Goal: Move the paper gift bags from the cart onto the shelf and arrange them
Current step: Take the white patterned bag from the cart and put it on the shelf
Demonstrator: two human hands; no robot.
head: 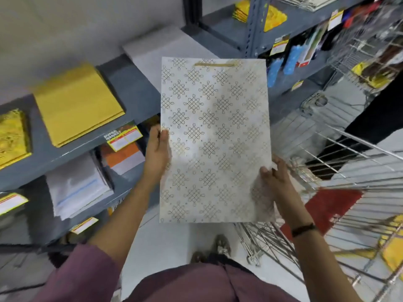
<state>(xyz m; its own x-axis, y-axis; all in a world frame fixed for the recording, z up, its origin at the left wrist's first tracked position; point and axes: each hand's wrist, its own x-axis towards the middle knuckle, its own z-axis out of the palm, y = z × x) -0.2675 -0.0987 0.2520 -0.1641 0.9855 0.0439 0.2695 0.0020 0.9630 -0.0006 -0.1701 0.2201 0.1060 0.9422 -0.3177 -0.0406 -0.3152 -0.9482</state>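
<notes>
A flat white paper gift bag (214,138) with a gold knot pattern and a gold cord handle hangs upright in front of me. My left hand (157,149) grips its left edge and my right hand (275,178) pinches its lower right edge. The bag is held in the air between the grey metal shelf (133,90) on the left and the wire cart (353,192) on the right. A stack of plain white bags (161,49) and a stack of mustard-yellow bags (76,103) lie flat on the shelf. Red and yellow bags (333,205) lie in the cart.
A patterned gold stack (12,138) lies at the shelf's left end. Lower shelves hold white and orange packs (82,186) with price labels on the edges. A second shelf unit (257,35) with yellow packs stands behind. A person in dark clothes (381,118) stands at the far right.
</notes>
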